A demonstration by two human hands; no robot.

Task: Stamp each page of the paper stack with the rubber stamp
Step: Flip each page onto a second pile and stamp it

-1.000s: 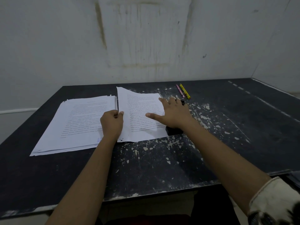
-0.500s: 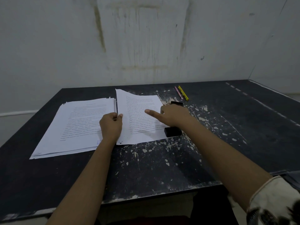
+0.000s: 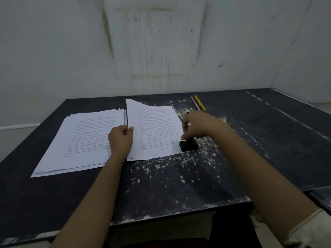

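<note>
Change in the last second: your right hand (image 3: 198, 126) goes from lying flat, fingers spread over the right edge of the page (image 3: 155, 129), to a half-curled reach, to a grip. Now its fingers (image 3: 184, 136) are curled round the upright handle of the stamp (image 3: 188, 145).

Stamp position: the black base sits on the lower right corner of the page, overlapping the page's edge onto the worktop (image 3: 161, 185). It has hardly shifted over the second; only the hand on it differs.

Left hand (image 3: 120, 140): no change. It keeps its pinch on the left edge of the same page, thumb on top and fingers folded under. That edge is raised a little and the top left corner curls up.

The stack (image 3: 80, 140) lies flat just left of the page, under your left wrist, with a faint bluish mark near its lower right corner. That may be an earlier imprint, but it is too dim to be sure.

Reading: the stamp is in hand, so the stamping of this page is starting or under way. Whether the base is pressed down or merely resting cannot be told from this angle.

Risk: the base hangs partly off the corner, so the imprint may be clipped. The lifted left edge could let the sheet slide under pressure.

Two pens (image 3: 198, 103), pink and yellow, lie untouched at the far side.
</note>
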